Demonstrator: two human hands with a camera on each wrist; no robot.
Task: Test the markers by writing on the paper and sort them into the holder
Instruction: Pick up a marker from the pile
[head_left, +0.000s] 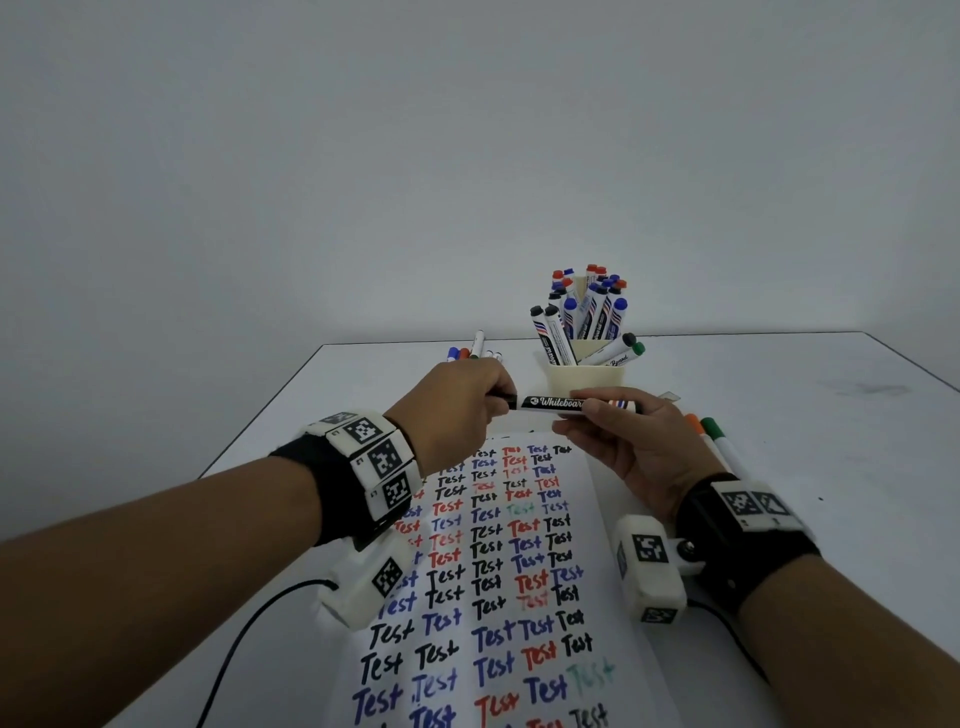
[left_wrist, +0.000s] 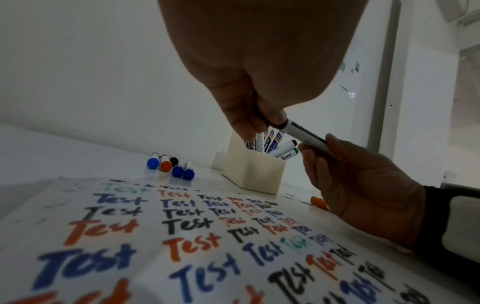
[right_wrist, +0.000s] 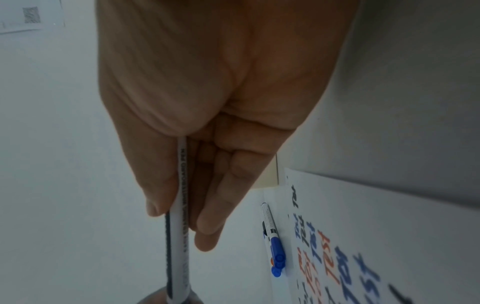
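Left of centre in the head view, a few loose markers (head_left: 475, 351) lie on the tabletop (head_left: 779, 415) at its far edge, with blue, orange and black caps. The left hand (head_left: 460, 402) pinches the black cap end of a black marker (head_left: 558, 404), which hangs level just above the top of the paper (head_left: 498, 597). The marker's label reads "Whiteboar", the rest hidden by fingers. The right hand (head_left: 631, 447) holds the marker's barrel between curled fingers and thumb. The paper fills the lower middle of the frame, covered in rows of the word "Test" in black, blue, red-orange and faint green.

Just behind the hands, above centre, stands a cream holder (head_left: 584, 376) packed with upright markers capped blue, red and black; two lean out to the right, one green-capped, one printed "Board". At the right, an orange pen (head_left: 693, 423) and a green pen (head_left: 719, 436) lie on the tabletop beside the right hand.
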